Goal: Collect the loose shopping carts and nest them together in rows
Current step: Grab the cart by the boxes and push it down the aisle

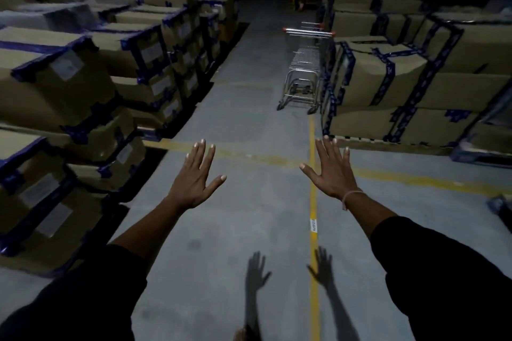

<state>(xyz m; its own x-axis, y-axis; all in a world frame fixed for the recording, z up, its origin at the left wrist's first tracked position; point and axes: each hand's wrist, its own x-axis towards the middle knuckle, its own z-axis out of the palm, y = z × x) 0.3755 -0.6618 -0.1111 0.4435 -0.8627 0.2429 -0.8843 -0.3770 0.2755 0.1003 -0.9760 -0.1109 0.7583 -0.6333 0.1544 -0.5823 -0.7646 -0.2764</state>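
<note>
A shopping cart [303,69] stood far up the aisle, its basket apparently empty, pressed close to the taped cardboard boxes [388,77] on the right. More stacked boxes [69,86] lined the left side. Between them the grey floor [249,108] ran open, crossed by yellow lines [313,202]. The left hand [195,178] and right hand [331,171] were outstretched, fingers spread, holding nothing
</note>
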